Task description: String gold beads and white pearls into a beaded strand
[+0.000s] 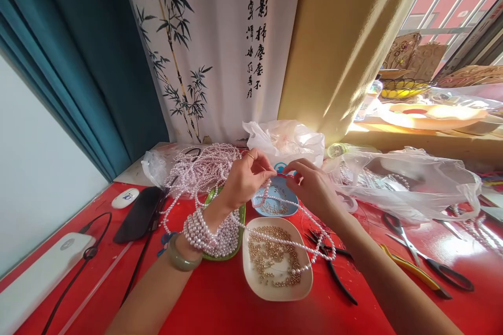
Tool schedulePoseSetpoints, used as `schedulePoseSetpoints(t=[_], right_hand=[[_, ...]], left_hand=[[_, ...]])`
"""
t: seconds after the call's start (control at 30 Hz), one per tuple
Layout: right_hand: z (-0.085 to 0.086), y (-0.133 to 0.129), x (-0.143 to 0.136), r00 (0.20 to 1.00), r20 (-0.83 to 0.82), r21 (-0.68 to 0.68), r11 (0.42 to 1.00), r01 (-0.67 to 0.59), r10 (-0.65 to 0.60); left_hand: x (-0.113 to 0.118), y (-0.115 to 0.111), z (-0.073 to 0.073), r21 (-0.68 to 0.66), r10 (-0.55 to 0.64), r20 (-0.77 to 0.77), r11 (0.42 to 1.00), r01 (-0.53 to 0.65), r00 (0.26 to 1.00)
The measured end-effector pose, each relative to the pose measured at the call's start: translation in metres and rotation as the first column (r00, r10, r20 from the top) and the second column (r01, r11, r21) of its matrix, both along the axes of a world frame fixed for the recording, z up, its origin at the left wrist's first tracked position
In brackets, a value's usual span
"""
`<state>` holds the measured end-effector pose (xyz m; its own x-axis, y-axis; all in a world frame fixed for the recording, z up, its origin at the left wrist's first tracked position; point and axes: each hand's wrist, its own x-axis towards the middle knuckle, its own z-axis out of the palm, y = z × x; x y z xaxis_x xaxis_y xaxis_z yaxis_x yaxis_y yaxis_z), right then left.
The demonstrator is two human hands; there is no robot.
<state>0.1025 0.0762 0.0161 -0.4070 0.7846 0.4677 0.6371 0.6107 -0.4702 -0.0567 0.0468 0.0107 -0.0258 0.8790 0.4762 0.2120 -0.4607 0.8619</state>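
I pinch the strand (312, 250) with my left hand (247, 177), thumb and finger pressed together on it. My right hand (314, 182) is just beside it, with its thumb and finger close to each other, but I cannot tell if they nip the strand too. The strand hangs in a loop over the blue bowl (277, 214) and the cream bowl (277, 296). I cannot tell if its low end touches the gold beads (259, 256) there.

To do this bit well, I think I should hold my 2 hands near each other and pull softly, so the strand does not snap. A firm pinch helps too, or beads might slide off. The bowls may catch some drops. The loop should stay off the pliers (340, 280) on the desk (220, 306), and my left wrist must not bump the green bowl (225, 258).
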Motion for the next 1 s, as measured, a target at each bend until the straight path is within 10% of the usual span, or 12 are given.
schedulePoseSetpoints(t=[0.23, 0.47, 0.77, 1.0], right_hand=[[0.007, -0.013, -0.004, 0.933, -0.298, -0.455, 0.83, -0.323, 0.2], [0.003, -0.018, -0.005, 0.992, -0.006, -0.094, 0.987, -0.129, 0.129], [-0.009, -0.022, 0.0, 0.99, 0.055, 0.05, 0.99, -0.129, 0.126], [-0.015, -0.02, 0.003, 0.977, 0.046, 0.02, 0.977, -0.211, 0.21]], left_hand=[[-0.003, 0.001, 0.001, -0.002, -0.011, -0.024, 1.0, 0.011, 1.0], [-0.001, 0.005, -0.001, -0.098, -0.048, 0.14, 0.993, 0.062, 0.989], [-0.002, 0.005, 0.001, -0.2, -0.155, 0.527, 0.933, 0.3, 0.835], [-0.005, 0.007, 0.0, -0.076, -0.143, 0.481, 0.976, 0.204, 0.865]])
